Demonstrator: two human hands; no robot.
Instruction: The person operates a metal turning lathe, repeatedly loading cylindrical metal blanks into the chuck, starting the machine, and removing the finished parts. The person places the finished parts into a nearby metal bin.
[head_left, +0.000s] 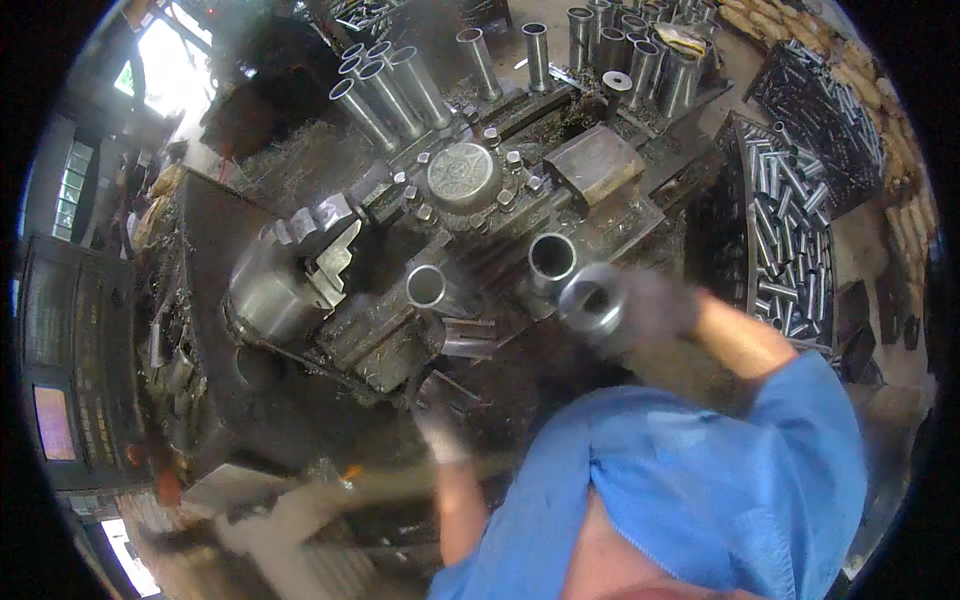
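Observation:
My right hand (660, 304), in a dark glove and blurred, grips a shiny metal tube (581, 307) whose open end faces up. Just behind it stands another metal tube (535, 274), upright beside the machine bed. My left hand (436, 420) is low in front of the lathe, its wrist pale and its fingers dark and blurred. It is nearest to a curved metal piece (463, 391); whether it holds this piece I cannot tell. Above that lies a slotted metal sleeve (469, 339), close to a leaning tube (448, 292).
The lathe chuck (281, 296) with stepped jaws is at left. Behind my hands sit a round bolted tool post (460, 178) and a metal block (594, 163). Several tubes (390, 97) stand at the back. Crates of short tubes (791, 225) line the right. Metal chips litter the bed.

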